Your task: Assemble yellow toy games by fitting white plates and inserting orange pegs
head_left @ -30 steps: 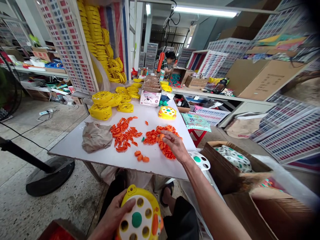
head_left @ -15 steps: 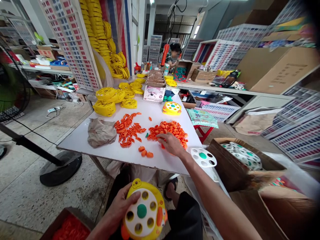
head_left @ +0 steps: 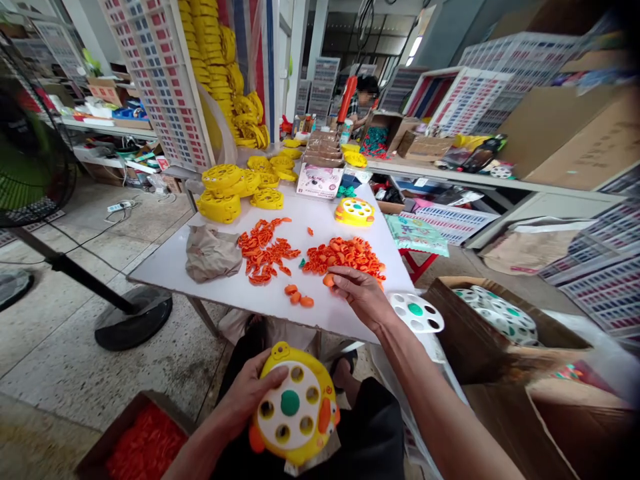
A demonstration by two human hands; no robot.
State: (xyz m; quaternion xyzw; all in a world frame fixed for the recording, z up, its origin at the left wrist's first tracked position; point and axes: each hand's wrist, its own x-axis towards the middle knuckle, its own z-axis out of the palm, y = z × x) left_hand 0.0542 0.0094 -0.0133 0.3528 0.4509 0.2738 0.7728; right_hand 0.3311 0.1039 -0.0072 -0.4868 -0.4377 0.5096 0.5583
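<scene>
There is just one camera, and it sits on the person's head. It looks forward and down. The person's lap and the yellow toy (head_left: pixel 294 405) are very close, at the bottom. The white tabletop (head_left: pixel 165 267) is a bit farther. Shelves and boxes are far back. Things at the edges look bent.

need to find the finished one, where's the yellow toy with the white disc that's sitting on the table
In the head view the assembled yellow toy sits on the far right part of the white table, beyond the right-hand pile of orange parts and just in front of the small printed box.
</scene>
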